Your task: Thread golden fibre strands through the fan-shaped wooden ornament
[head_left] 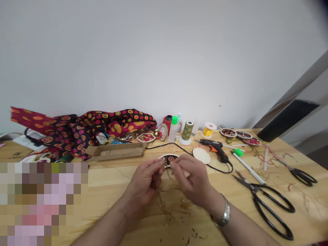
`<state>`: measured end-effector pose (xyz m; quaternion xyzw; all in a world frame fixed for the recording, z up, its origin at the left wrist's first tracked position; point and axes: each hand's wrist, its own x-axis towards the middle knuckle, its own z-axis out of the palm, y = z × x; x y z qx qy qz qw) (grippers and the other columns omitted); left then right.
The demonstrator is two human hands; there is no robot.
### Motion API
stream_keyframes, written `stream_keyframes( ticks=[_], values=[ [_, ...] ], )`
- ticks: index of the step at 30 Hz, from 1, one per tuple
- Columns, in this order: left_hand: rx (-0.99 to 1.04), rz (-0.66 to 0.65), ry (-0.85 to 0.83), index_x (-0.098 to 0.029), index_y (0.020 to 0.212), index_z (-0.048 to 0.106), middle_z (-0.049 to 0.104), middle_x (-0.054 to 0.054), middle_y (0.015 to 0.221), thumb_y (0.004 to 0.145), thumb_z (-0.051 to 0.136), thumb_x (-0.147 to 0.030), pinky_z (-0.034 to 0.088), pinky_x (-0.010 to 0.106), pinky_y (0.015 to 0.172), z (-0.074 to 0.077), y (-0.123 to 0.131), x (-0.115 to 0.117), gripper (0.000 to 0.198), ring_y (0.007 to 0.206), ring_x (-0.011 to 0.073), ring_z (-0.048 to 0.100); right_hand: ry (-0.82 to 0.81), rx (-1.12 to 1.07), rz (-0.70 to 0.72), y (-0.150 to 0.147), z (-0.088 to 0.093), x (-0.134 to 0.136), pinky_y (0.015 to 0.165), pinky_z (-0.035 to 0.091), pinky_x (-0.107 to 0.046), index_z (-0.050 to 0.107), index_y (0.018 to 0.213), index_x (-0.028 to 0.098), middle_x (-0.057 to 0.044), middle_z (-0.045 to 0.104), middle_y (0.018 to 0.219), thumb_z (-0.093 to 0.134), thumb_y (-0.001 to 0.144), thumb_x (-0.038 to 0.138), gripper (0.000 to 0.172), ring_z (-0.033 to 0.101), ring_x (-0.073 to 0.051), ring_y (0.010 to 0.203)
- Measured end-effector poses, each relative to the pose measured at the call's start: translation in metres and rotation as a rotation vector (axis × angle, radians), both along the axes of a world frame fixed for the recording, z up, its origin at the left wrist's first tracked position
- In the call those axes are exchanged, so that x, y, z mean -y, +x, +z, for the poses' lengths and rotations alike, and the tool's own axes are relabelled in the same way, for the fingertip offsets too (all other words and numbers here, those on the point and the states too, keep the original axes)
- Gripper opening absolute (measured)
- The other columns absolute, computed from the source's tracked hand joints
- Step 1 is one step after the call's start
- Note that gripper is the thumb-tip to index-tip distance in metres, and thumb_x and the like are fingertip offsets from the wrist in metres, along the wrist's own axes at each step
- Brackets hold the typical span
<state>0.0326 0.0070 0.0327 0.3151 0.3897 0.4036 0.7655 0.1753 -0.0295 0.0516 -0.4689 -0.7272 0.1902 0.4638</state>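
Observation:
Both hands meet over the middle of the table. My left hand point(147, 176) is closed, thumb and fingers pinching the edge of a round fabric-covered ornament point(169, 158) with a pale wooden rim and dark patterned cloth. The front part of this ornament is hidden by the fingers. At its right side my right hand point(192, 176) is closed in a pinch; whatever lies between those fingertips is too small to make out. Thin olive threads point(162, 203) trail on the tabletop below the hands. Just behind my right hand lies a plain pale disc point(201, 155).
A black glue gun point(216, 148), large scissors point(253, 189), smaller scissors point(302, 175) and a white stick point(248, 167) lie to the right. Behind stand a green thread cone point(188, 131) and bottles. An open cardboard box point(118, 152) and patterned cloth point(120, 119) are at left.

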Motion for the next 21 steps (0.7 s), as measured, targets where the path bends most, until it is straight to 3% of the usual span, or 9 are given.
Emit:
stream_keyframes(
  ticks=[1, 3, 7, 13, 21],
  values=[
    [-0.010, 0.005, 0.006, -0.014, 0.057, 0.050, 0.039, -0.008, 0.045, 0.065, 0.067, -0.027, 0.013, 0.017, 0.036, 0.001, 0.001, 0.000, 0.022, 0.037, 0.0019, 0.022, -0.077, -0.115, -0.074, 0.002, -0.002, -0.005, 0.064, 0.042, -0.028, 0.059, 0.066, 0.017, -0.005, 0.060, 0.069, 0.048, 0.082, 0.024, 0.021, 0.054, -0.014, 0.067],
    [-0.030, 0.012, 0.013, -0.014, 0.060, 0.052, 0.036, -0.009, 0.043, 0.065, 0.067, -0.027, 0.014, 0.017, 0.036, 0.003, 0.001, 0.001, 0.021, 0.037, 0.0022, 0.022, -0.258, -0.337, -0.084, 0.003, -0.007, -0.014, 0.064, 0.045, -0.028, 0.061, 0.078, 0.017, -0.004, 0.063, 0.076, 0.058, 0.076, 0.026, 0.010, 0.057, -0.015, 0.068],
    [-0.055, -0.003, 0.004, -0.012, 0.066, 0.056, 0.030, -0.011, 0.040, 0.062, 0.069, -0.028, 0.013, 0.016, 0.037, 0.004, 0.002, 0.003, 0.020, 0.037, 0.0023, 0.020, -0.489, -0.601, -0.003, 0.001, -0.013, -0.023, 0.066, 0.048, -0.028, 0.062, 0.075, 0.016, -0.003, 0.064, 0.076, 0.069, 0.063, 0.027, 0.018, 0.059, -0.015, 0.069],
    [-0.090, -0.027, 0.005, -0.012, 0.061, 0.055, 0.029, -0.010, 0.041, 0.060, 0.070, -0.027, 0.011, 0.017, 0.037, 0.002, 0.002, 0.006, 0.020, 0.038, 0.0020, 0.019, -0.512, -0.601, 0.039, 0.001, -0.012, -0.021, 0.062, 0.044, -0.024, 0.061, 0.067, 0.016, 0.001, 0.060, 0.066, 0.065, 0.067, 0.024, 0.009, 0.054, -0.011, 0.063],
    [-0.141, -0.029, 0.108, -0.013, 0.059, 0.059, 0.031, -0.009, 0.041, 0.063, 0.070, -0.030, 0.012, 0.019, 0.037, 0.000, 0.003, 0.006, 0.020, 0.038, 0.0029, 0.019, -0.454, -0.612, 0.130, 0.003, -0.014, -0.023, 0.064, 0.041, -0.023, 0.057, 0.068, 0.015, 0.000, 0.056, 0.070, 0.057, 0.074, 0.022, 0.009, 0.050, -0.011, 0.066]
  ],
)
